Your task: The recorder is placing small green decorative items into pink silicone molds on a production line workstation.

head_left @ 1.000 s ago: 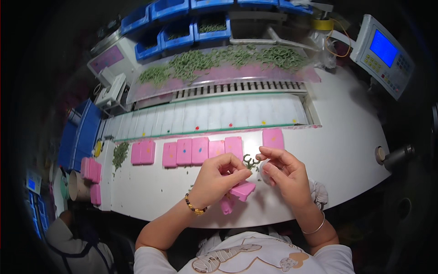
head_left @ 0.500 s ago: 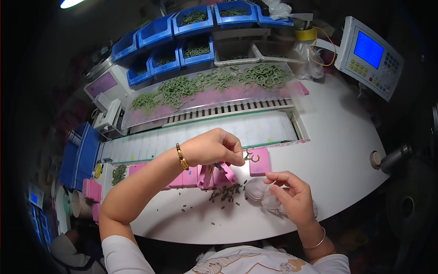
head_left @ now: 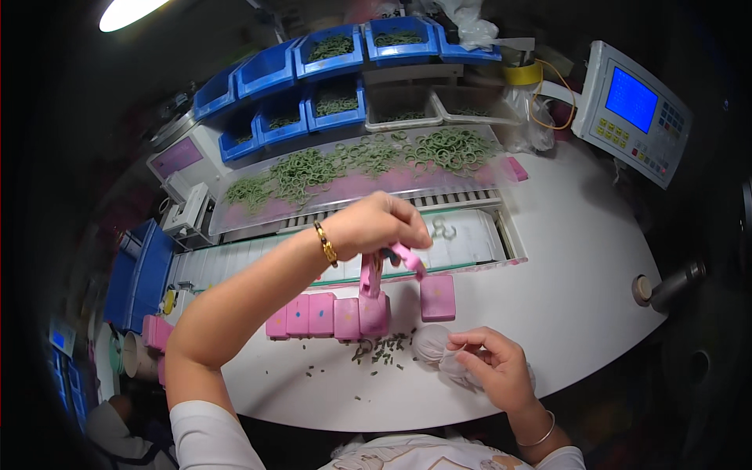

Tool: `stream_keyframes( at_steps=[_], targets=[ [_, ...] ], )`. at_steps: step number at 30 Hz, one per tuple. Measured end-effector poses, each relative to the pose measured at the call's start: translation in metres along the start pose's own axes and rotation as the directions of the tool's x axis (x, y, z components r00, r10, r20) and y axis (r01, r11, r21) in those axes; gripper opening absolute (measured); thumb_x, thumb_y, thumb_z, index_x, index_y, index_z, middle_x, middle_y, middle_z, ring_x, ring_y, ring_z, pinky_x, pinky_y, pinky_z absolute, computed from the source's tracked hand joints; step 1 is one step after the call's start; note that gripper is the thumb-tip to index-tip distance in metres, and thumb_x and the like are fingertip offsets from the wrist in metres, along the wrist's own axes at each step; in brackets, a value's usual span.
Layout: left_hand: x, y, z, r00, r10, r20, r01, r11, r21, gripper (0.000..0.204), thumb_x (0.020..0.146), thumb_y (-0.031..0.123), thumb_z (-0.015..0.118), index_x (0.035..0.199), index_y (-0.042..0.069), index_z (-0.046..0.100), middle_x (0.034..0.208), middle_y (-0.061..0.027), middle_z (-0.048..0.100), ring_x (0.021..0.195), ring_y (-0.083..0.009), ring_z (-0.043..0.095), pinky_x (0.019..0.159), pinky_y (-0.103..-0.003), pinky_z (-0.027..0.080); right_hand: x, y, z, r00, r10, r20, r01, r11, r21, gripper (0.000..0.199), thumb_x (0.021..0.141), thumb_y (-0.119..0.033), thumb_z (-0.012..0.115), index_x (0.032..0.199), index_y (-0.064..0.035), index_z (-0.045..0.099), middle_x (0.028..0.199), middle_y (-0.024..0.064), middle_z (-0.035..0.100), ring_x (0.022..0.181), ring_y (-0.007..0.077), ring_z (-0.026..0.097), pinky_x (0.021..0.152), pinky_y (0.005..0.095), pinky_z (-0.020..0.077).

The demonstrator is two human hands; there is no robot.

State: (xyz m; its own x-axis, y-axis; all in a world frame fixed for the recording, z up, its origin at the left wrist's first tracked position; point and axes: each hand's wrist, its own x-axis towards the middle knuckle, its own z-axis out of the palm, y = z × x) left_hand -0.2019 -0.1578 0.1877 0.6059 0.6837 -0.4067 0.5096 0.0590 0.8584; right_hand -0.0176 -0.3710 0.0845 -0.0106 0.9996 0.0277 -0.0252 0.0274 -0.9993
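My left hand [head_left: 377,229] is raised over the white table [head_left: 580,313], gripping an opened pink hinged box [head_left: 381,270] whose lid flaps hang down. Just below it lies a row of closed pink boxes [head_left: 313,315], with one more pink box [head_left: 437,298] standing apart to the right. Small dark green pieces [head_left: 384,350] lie scattered in front of the row. Near the table's front edge, my right hand [head_left: 495,366] pinches a crumpled white pouch [head_left: 432,345].
A white conveyor belt [head_left: 258,262] runs behind the boxes, with two rings [head_left: 442,229] on it. Behind it are a clear tray of green rings [head_left: 352,160], blue bins [head_left: 313,78] and a control panel [head_left: 634,110]. More pink boxes [head_left: 153,329] are stacked at left.
My left hand left the table's front, reached over the row and lifted the open pink box. Dark green pieces now lie spilled on the table. My right hand took up the white pouch.
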Motion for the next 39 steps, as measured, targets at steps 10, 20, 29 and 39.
stream_keyframes(
  at_steps=[10,20,29,39],
  targets=[
    [0.023,-0.008,-0.129,0.956,0.032,-0.292,-0.061,0.994,-0.09,0.016,0.085,0.01,0.06,0.091,-0.002,0.068,0.084,-0.0122,0.068,0.059,-0.017,0.061,0.051,-0.028,0.052,0.003,-0.004,0.008,0.997,-0.025,0.071,0.034,0.991,-0.132,0.025,0.085,0.008,0.063,0.109,0.002,0.067,0.099,0.008,0.066,0.091,0.0113,0.064,0.077,0.0214,0.0511],
    [0.03,-0.036,-0.01,0.935,0.16,-0.318,-0.301,0.832,-0.466,0.041,0.091,0.036,0.065,0.116,0.004,0.06,0.093,-0.0149,0.071,0.066,-0.0152,0.058,0.052,-0.03,0.051,0.001,-0.005,0.013,0.983,-0.18,-0.022,0.172,0.965,-0.197,0.028,0.083,0.002,0.069,0.111,-0.0009,0.066,0.098,0.0069,0.067,0.077,0.0073,0.06,0.059,0.0183,0.0431],
    [-0.065,-0.095,0.114,0.984,0.062,-0.168,-0.177,0.462,-0.869,0.049,0.101,0.043,0.047,0.124,0.0,0.056,0.103,-0.0125,0.067,0.092,-0.0175,0.065,0.083,-0.031,0.053,0.014,-0.007,0.057,0.709,-0.641,0.295,0.661,0.456,-0.596,0.05,0.067,0.003,0.07,0.116,-0.0005,0.063,0.116,0.0166,0.06,0.103,0.0349,0.059,0.089,0.0415,0.0491],
    [-0.1,-0.127,0.13,0.962,0.038,-0.271,-0.264,0.385,-0.884,0.071,0.101,0.059,0.029,0.125,-0.003,0.053,0.106,-0.0103,0.064,0.101,-0.0184,0.061,0.089,-0.032,0.051,0.003,-0.001,0.084,0.656,-0.638,0.403,0.722,0.377,-0.58,0.037,0.07,-0.002,0.064,0.107,-0.0006,0.068,0.106,0.0126,0.067,0.096,0.0294,0.064,0.087,0.0397,0.0506]
  ],
)
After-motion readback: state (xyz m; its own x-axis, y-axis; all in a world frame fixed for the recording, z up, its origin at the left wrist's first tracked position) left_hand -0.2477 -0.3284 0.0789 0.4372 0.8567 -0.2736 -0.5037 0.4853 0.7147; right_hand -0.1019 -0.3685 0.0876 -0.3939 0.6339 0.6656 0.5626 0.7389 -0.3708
